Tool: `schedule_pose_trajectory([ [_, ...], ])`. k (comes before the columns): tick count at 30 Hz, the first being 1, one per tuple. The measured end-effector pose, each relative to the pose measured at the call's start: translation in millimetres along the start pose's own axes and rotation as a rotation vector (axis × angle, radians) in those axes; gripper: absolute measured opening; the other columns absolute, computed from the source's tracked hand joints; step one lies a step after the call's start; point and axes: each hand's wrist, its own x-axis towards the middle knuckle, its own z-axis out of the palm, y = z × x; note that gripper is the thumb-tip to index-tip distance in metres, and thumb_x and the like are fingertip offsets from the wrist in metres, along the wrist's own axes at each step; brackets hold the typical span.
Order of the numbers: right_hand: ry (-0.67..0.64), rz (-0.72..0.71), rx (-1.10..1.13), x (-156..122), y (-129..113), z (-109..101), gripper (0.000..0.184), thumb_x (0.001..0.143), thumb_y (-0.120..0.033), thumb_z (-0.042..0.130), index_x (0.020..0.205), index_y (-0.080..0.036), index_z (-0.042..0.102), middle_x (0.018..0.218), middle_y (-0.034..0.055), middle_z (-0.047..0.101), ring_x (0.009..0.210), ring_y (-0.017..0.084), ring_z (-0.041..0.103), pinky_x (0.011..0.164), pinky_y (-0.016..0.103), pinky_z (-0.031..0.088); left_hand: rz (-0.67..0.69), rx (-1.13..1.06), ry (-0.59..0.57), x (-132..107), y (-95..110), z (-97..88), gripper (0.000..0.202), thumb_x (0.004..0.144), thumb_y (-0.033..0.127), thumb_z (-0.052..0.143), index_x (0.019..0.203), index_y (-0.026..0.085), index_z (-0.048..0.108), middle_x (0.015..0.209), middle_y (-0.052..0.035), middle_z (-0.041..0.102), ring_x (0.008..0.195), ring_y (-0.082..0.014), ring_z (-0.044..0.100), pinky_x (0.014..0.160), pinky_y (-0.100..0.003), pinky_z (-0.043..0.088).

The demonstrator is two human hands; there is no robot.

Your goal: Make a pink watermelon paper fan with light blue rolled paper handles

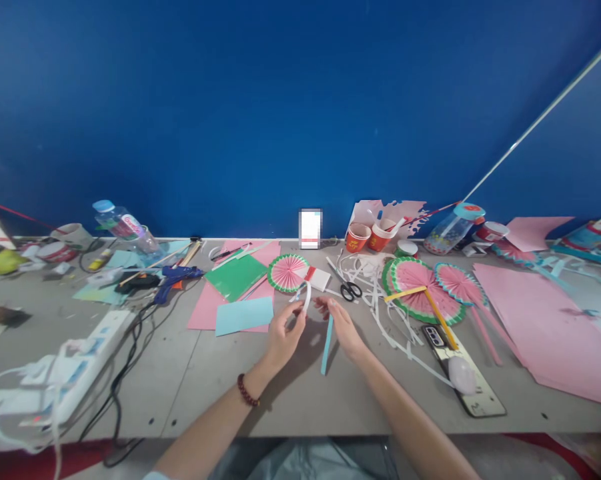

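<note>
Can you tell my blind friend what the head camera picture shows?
A person's left hand pinches a white strip over a gray table; a light-blue strip extends below the right hand. Nearby are round paper fans, scissors and pink paper.

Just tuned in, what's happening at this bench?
A person is working with paper strips. The left hand holds a curved white strip between thumb and fingers. The right hand is close by, at the upper end of a light blue strip; its exact grip is hidden. Just beyond the hands lie a round pleated pink paper piece with a green edge and black-handled scissors. Light blue paper lies left of the left hand.
</note>
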Motion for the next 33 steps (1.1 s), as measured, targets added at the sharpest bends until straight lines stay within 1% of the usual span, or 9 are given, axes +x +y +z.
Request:
schedule_pose_trajectory([
  [2,0.052,-0.090,-0.371,-0.8,6.2,-0.2,0.042,0.094,-0.043,0.030,0.102,-0.025,0.067,0.105,0.0084,0.064,0.100,0.024,0.057,0.085,0.042,0.045,-0.018,-0.010,0.014,0.2,-0.4,-0.9,0.024,0.086,0.031,0.053,0.101,0.017,0.064,0.082,-0.0056,0.068,0.075,-0.0168,0.064,0.072,-0.029,0.053],
  [4,0.100,-0.159,-0.683,-3.1,9.1,-0.5,0.037,0.093,-0.036,0.034,0.108,-0.026,0.066,0.119,0.0103,0.059,0.111,0.028,0.050,0.090,0.048,0.041,-0.021,-0.024,0.009,0.1,-1.6,-0.8,0.024,0.086,0.032,0.053,0.101,0.017,0.064,0.082,-0.0054,0.068,0.075,-0.0164,0.064,0.070,-0.027,0.053],
  [6,0.122,-0.223,-0.823,-4.9,7.0,-1.5,0.033,0.090,-0.030,0.041,0.112,-0.025,0.064,0.125,0.0128,0.054,0.115,0.031,0.047,0.091,0.050,0.040,-0.014,-0.024,-0.013,-0.3,-3.2,0.0,0.024,0.086,0.032,0.052,0.101,0.017,0.064,0.084,-0.0057,0.068,0.076,-0.0164,0.063,0.070,-0.028,0.053],
  [10,0.154,-0.388,-0.589,-5.0,-10.8,-5.7,0.030,0.089,-0.024,0.044,0.115,-0.021,0.060,0.112,0.0124,0.060,0.107,0.025,0.054,0.091,0.043,0.045,0.023,0.004,-0.039,-1.0,-4.9,1.2,0.024,0.088,0.032,0.051,0.102,0.019,0.065,0.089,-0.0059,0.068,0.080,-0.0170,0.063,0.074,-0.029,0.051],
  [15,0.118,-0.468,-0.359,-6.3,-24.4,-7.1,0.027,0.088,-0.026,0.052,0.113,-0.025,0.063,0.109,0.0094,0.063,0.102,0.022,0.059,0.090,0.038,0.048,0.073,-0.013,-0.109,-1.2,-3.6,1.2,0.022,0.086,0.032,0.055,0.098,0.019,0.068,0.092,-0.0071,0.069,0.086,-0.0199,0.063,0.081,-0.034,0.049],
  [20,0.092,-0.464,-0.296,-7.5,-20.1,-4.8,0.027,0.085,-0.027,0.059,0.111,-0.027,0.067,0.105,0.0085,0.065,0.096,0.021,0.062,0.085,0.038,0.051,0.093,-0.007,-0.152,-1.2,-2.8,0.1,0.024,0.087,0.033,0.055,0.101,0.019,0.068,0.094,-0.0078,0.069,0.086,-0.0202,0.063,0.080,-0.034,0.050],
  [24,0.134,-0.477,-0.292,-8.1,-22.6,-4.0,0.018,0.084,-0.023,0.059,0.098,-0.024,0.071,0.097,0.0080,0.065,0.092,0.021,0.062,0.084,0.037,0.050,0.090,0.002,-0.165,-1.4,-5.7,0.2,0.025,0.088,0.032,0.053,0.105,0.019,0.067,0.098,-0.0086,0.069,0.088,-0.0200,0.063,0.080,-0.034,0.050],
  [29,0.146,-0.450,-0.227,-9.2,-23.6,-0.5,0.006,0.082,-0.022,0.061,0.086,-0.022,0.065,0.093,0.0062,0.065,0.091,0.019,0.062,0.080,0.034,0.050,0.045,0.002,-0.150,-1.5,-11.2,2.1,0.027,0.087,0.033,0.055,0.107,0.020,0.067,0.100,-0.0076,0.070,0.089,-0.0202,0.064,0.080,-0.033,0.049],
  [33,0.127,-0.361,-0.112,-10.5,-20.1,2.6,0.006,0.081,-0.025,0.062,0.083,-0.021,0.057,0.094,0.0065,0.066,0.091,0.019,0.063,0.083,0.036,0.049,-0.041,-0.001,-0.086,0.6,-10.1,2.7,0.023,0.081,0.037,0.061,0.089,0.019,0.072,0.083,-0.0058,0.071,0.077,-0.0196,0.063,0.071,-0.031,0.049],
])
